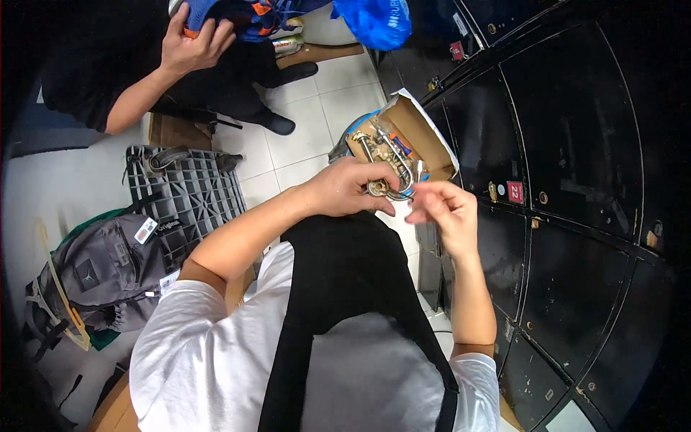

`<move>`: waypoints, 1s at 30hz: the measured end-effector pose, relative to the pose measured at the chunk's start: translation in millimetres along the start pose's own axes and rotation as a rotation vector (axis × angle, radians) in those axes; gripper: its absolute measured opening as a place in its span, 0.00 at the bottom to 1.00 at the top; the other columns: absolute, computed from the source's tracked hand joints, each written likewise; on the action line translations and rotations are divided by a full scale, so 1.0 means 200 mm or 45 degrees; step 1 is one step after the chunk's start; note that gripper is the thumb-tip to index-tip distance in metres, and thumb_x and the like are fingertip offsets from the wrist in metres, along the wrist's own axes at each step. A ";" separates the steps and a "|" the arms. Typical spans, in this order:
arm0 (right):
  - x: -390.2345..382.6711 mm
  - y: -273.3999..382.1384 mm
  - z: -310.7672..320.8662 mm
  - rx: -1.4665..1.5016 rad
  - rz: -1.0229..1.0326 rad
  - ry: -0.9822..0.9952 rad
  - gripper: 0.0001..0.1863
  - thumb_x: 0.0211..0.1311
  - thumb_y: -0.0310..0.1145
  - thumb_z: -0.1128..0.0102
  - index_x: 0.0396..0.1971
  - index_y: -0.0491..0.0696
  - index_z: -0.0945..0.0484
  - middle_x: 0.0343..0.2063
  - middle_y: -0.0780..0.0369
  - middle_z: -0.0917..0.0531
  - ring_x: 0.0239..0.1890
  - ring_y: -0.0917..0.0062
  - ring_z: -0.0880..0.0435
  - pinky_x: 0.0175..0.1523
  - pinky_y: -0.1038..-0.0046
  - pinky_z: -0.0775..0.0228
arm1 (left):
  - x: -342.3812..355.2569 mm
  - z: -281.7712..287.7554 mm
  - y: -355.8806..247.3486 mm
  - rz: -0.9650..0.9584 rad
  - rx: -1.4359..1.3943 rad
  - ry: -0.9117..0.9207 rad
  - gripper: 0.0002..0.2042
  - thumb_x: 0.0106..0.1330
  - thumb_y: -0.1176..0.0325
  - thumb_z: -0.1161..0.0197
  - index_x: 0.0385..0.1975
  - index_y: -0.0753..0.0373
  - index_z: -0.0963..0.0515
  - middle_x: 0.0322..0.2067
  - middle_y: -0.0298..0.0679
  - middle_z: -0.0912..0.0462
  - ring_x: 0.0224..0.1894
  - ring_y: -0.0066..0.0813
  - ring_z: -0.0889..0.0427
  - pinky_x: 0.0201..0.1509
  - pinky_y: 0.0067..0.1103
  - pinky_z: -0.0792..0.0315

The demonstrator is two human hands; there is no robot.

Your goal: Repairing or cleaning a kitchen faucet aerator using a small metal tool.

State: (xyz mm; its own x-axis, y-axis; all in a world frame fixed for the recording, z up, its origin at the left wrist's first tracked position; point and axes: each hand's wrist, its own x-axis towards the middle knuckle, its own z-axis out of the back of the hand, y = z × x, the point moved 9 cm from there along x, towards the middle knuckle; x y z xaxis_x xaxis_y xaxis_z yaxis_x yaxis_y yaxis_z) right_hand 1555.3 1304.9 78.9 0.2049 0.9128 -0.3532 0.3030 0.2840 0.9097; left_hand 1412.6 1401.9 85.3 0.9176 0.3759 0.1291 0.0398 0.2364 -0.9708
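In my left hand, closed between thumb and fingers, is a metal fitting with a round, brass-toned end and a curved bar running to the right; its exact kind is unclear. My right hand is raised beside the bar's far end, fingers bent and slightly blurred; whether it grips anything does not show. Just beyond both hands, an opened cardboard box contains several metal parts, including a U-shaped bar, and a blue-and-red piece.
Black lockers line the right side. Another person's hand holds a blue-and-orange shoe at the upper left. A grey plastic pallet and a grey backpack lie to my left. A blue plastic bag is at the far end.
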 end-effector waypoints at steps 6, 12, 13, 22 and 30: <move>0.00 0.00 -0.08 -0.270 -0.209 0.143 0.07 0.64 0.26 0.31 0.37 0.39 0.16 0.27 0.58 0.14 0.25 0.73 0.13 0.31 0.75 0.18 | 0.02 -0.01 -0.02 -0.037 0.215 0.015 0.18 0.59 0.58 0.22 0.42 0.59 0.22 0.35 0.40 0.14 0.38 0.41 0.13 0.39 0.30 0.23; -0.16 0.35 -0.28 -1.563 1.286 0.083 0.14 0.46 0.19 0.31 0.37 0.40 0.16 0.32 0.58 0.15 0.33 0.66 0.13 0.36 0.69 0.20 | 0.02 -0.02 0.03 -0.009 0.148 0.032 0.18 0.58 0.59 0.22 0.41 0.59 0.22 0.34 0.40 0.14 0.36 0.42 0.14 0.39 0.31 0.23; -0.15 0.35 -0.26 -1.503 1.303 0.033 0.12 0.49 0.19 0.30 0.37 0.39 0.16 0.30 0.58 0.14 0.30 0.71 0.12 0.35 0.70 0.19 | 0.01 -0.02 0.03 -0.051 0.122 0.001 0.18 0.58 0.59 0.22 0.41 0.58 0.22 0.34 0.40 0.14 0.36 0.42 0.14 0.39 0.30 0.23; 0.00 0.02 -0.04 -0.298 -0.033 0.000 0.07 0.63 0.26 0.28 0.37 0.38 0.15 0.26 0.65 0.13 0.27 0.87 0.15 0.32 0.79 0.21 | 0.02 -0.03 0.00 0.021 0.219 0.031 0.17 0.58 0.62 0.21 0.41 0.58 0.21 0.34 0.40 0.14 0.38 0.41 0.14 0.40 0.29 0.23; -0.16 0.41 -0.30 -1.389 1.323 0.022 0.06 0.59 0.22 0.28 0.37 0.41 0.13 0.24 0.59 0.13 0.26 0.89 0.16 0.33 0.77 0.22 | -0.01 0.00 0.07 0.055 -0.048 -0.003 0.15 0.59 0.67 0.22 0.41 0.61 0.20 0.36 0.37 0.13 0.40 0.30 0.13 0.46 0.25 0.22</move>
State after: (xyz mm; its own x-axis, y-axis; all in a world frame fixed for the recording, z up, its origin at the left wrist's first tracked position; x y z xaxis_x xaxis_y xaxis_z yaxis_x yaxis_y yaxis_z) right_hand 1517.7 1316.8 177.7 -0.1260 0.8400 0.5278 -0.7887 -0.4075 0.4603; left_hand 1411.4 1403.5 71.9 0.9180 0.3869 0.0875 0.0151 0.1863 -0.9824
